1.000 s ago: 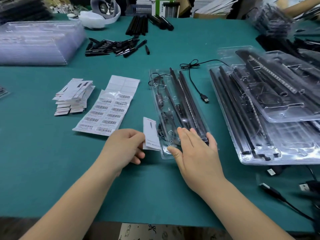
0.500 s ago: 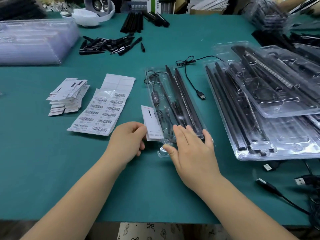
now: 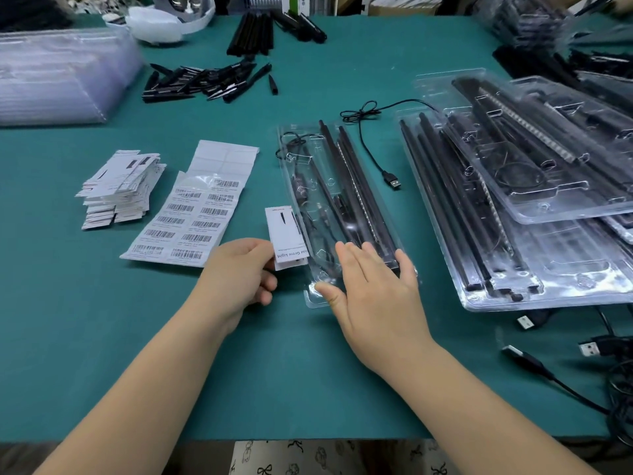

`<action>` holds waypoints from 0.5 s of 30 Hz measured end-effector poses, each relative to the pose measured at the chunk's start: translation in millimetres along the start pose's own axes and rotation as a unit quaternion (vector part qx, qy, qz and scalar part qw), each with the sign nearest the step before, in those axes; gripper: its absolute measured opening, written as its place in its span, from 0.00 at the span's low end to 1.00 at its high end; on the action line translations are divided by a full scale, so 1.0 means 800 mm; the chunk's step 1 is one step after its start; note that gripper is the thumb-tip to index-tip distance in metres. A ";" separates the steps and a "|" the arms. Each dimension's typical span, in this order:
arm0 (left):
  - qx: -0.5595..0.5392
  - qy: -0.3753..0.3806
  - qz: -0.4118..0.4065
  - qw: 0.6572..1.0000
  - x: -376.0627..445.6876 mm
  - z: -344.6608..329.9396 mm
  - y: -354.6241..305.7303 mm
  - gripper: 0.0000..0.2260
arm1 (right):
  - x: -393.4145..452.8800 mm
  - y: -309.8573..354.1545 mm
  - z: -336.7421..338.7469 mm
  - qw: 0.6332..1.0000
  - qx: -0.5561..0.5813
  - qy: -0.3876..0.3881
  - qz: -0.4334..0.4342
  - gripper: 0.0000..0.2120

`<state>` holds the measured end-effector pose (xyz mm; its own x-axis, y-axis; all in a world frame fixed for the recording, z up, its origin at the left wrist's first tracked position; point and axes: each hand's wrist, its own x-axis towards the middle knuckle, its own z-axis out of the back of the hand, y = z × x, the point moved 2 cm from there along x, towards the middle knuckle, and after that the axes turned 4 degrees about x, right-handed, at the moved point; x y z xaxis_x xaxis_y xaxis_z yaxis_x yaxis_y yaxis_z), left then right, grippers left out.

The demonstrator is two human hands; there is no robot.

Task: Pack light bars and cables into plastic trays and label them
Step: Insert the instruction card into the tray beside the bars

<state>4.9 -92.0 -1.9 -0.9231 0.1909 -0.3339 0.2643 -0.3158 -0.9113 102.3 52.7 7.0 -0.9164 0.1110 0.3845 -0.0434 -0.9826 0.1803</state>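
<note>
A clear plastic tray lies lengthwise mid-table, holding black light bars and a coiled cable. My right hand lies flat on the tray's near end, fingers straight, thumb by the tray's near-left corner. My left hand pinches a small white leaflet by its near edge; the leaflet stands against the tray's left side. A barcode label sheet lies left of the tray.
A leaflet stack sits left of the sheet. Packed trays pile up at the right. A loose USB cable lies between them and my tray. Black stakes, empty trays behind; more cables near right.
The left hand has brought the leaflet a little up and against the tray's left edge. The right hand stays flat on the tray's near end.
</note>
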 end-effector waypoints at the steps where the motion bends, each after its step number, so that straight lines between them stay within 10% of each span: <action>1: 0.057 -0.005 -0.010 0.998 -0.001 -0.002 -0.002 0.10 | 0.000 0.000 0.000 1.000 0.000 0.001 0.000 0.28; 6: 0.398 -0.113 -0.115 0.903 -0.002 -0.015 -0.027 0.13 | 0.001 0.000 0.001 1.000 0.001 0.019 -0.004 0.28; 12: 0.415 -0.129 -0.063 0.899 -0.006 0.036 -0.020 0.13 | 0.002 0.000 0.007 0.996 0.066 0.058 -0.032 0.31; 15: 0.524 -0.148 -0.030 0.838 -0.013 0.052 -0.021 0.14 | 0.006 -0.003 0.009 0.988 0.113 0.093 -0.056 0.35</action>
<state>-1.8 -126.9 26.8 -0.9958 0.0453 -0.0790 -0.0323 -0.9867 -0.1592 100.9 56.6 14.6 -0.9690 0.1677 0.1816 -0.0784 -0.9051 0.4179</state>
